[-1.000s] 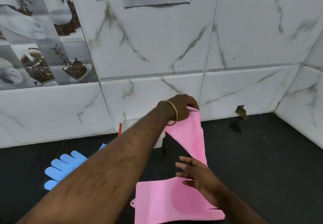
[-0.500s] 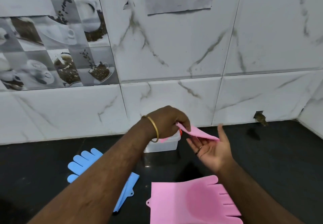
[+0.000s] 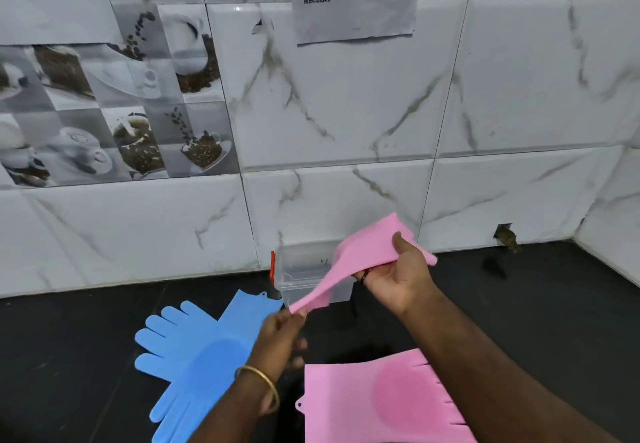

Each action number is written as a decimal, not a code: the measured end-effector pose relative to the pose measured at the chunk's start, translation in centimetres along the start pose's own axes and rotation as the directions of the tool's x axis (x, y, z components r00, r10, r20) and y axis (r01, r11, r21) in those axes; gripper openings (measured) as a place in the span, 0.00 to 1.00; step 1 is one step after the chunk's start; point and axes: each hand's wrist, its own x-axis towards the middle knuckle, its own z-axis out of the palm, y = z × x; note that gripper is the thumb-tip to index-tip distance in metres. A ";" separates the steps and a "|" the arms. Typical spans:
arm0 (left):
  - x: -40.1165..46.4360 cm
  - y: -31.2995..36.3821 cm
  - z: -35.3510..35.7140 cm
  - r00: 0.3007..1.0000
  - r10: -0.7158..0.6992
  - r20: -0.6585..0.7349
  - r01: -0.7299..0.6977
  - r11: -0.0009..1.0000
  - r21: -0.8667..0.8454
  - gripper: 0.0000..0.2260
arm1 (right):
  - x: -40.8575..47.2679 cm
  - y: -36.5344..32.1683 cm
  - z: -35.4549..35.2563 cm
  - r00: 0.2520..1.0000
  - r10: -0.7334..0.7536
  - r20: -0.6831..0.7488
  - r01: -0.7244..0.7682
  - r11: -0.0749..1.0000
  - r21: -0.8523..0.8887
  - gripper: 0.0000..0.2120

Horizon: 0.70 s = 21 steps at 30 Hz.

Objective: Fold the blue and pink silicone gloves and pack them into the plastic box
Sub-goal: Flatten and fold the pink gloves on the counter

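We hold one pink glove [image 3: 367, 255] in the air, stretched between both hands just in front of the plastic box [image 3: 304, 274]. The right hand [image 3: 398, 281] grips its wide end, thumb pressed on top and fingers curled beneath. The left hand [image 3: 282, 333] pinches the narrow end between thumb and fingertips, lower and nearer to us. We judge the step in hand to be the folding of this first glove; nothing appears packed yet. The next move calls for bringing the two ends together so the silicone doubles over, then lowering it into the box beyond the hands.

The silicone looks matte, thin and pliant, sagging into a taut ribbon under tension. The second pink glove [image 3: 381, 404] lies flat below the right forearm, showing an oval patch at the palm. The blue gloves [image 3: 204, 349] lie overlapped, left of the left hand. The box is clear and rectangular, with a red clip. The surface [image 3: 536, 304] is dark and glossy.
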 end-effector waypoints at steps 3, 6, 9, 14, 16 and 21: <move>-0.5 -0.9 0.9 0.849 -0.289 0.442 0.479 0.775 -0.413 0.34 | -0.8 0.4 0.5 0.997 -0.004 0.080 0.005 1.000 -0.014 0.21; -0.7 0.4 1.1 0.759 0.018 0.651 0.548 0.524 -0.652 0.46 | -1.8 0.6 0.6 0.989 -0.022 0.149 0.029 0.999 -0.045 0.19; -0.8 3.3 1.6 0.877 0.086 0.473 0.383 0.470 -0.795 0.34 | -2.8 0.6 -0.1 0.975 -0.072 0.211 0.094 0.991 -0.096 0.17; -0.3 5.1 1.2 0.961 0.004 0.277 0.213 0.629 -0.748 0.19 | -4.1 0.0 -1.6 0.962 -0.137 0.237 0.165 0.981 -0.099 0.20; -0.7 5.0 0.9 0.956 0.014 0.292 0.209 0.665 -0.717 0.16 | -4.3 -0.2 -2.7 0.961 -0.193 0.200 0.212 0.974 -0.078 0.19; -1.1 3.6 0.4 0.957 0.009 0.291 0.184 0.753 -0.631 0.14 | -5.1 -0.8 -5.9 0.964 -0.247 0.100 0.251 0.967 -0.030 0.20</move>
